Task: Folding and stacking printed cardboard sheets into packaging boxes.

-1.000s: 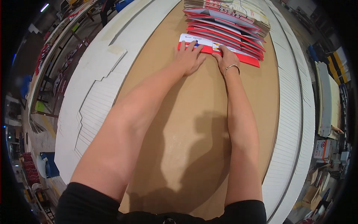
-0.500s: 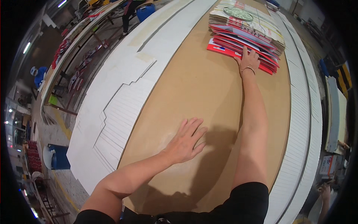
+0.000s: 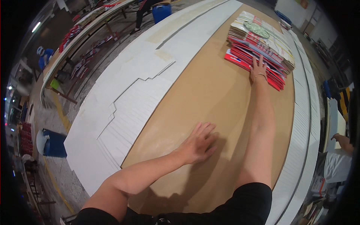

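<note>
Brown board covers the long worktable (image 3: pixel 195 93), with stepped stacks of white sheets (image 3: pixel 127 108) along its left side and more white strips (image 3: pixel 303 123) down the right. At the far end lies a fanned pile of flat printed cartons (image 3: pixel 258 47), red edges showing toward the person. The right hand (image 3: pixel 258 69) is stretched out at full reach, fingers spread and lying flat on the nearest red carton (image 3: pixel 243 63) at the pile's near edge; it presses rather than grips, though whether a fingertip has hooked an edge is hard to tell at this range. The left hand (image 3: pixel 198 144) rests open, palm down, on the bare board close to the body, holding nothing.

To do this well, I would judge that the flat right palm should bear down evenly so only one carton moves and the fan above stays put. The left hand makes a good brace for so long a reach. Another person's arm (image 3: pixel 343 140) shows at the right edge, well apart.
</note>
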### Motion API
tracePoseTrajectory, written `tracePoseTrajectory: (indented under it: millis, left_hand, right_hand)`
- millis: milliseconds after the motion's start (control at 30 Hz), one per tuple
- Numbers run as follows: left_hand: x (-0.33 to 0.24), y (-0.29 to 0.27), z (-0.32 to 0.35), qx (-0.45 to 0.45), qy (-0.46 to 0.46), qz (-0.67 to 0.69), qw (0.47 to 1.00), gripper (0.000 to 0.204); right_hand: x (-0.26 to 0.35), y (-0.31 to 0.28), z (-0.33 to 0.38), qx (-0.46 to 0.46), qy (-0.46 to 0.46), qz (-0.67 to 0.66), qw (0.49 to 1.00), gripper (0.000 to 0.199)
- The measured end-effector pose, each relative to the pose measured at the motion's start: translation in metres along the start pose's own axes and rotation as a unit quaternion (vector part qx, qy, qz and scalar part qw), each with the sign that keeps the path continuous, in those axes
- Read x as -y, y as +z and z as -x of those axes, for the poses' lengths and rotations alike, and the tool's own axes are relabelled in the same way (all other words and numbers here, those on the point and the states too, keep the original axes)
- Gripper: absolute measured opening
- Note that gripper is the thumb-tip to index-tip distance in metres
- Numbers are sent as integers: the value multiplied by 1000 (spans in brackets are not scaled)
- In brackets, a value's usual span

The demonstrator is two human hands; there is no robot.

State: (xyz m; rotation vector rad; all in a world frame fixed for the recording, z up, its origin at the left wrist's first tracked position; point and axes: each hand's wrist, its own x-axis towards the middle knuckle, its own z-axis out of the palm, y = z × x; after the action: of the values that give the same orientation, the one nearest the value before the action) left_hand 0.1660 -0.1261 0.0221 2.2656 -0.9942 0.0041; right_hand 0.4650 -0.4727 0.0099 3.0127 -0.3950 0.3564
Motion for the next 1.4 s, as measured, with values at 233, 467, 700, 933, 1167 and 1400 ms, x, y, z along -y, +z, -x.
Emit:
tracePoseTrajectory:
  millis: [233,467,700,933,1167,1400]
  left_hand:
    - [6,16,-9,-79,66,6,995,43]
    - [65,36,24,-94,-1,134,987,43]
    - [-87,26,110,102,1,-98,990,64]
    - [-126,-14,315,5,156,111,981,63]
    - [-139,-73,420,49,-51,268,961,38]
    - [-93,-115,474,-140,-330,318,878,36]
  right_hand:
    - [52,-48,63,-140,-31,-96,985,75]
    - [295,-223,346,25,-543,-368,754,53]
    - [339,-264,478,299,-555,-230,741,76]
    - [463,-286,619,218,-477,-151,838,106]
    - [511,-254,655,188,-399,-27,897,84]
    - [453,-328,624,134,-423,-219,869,59]
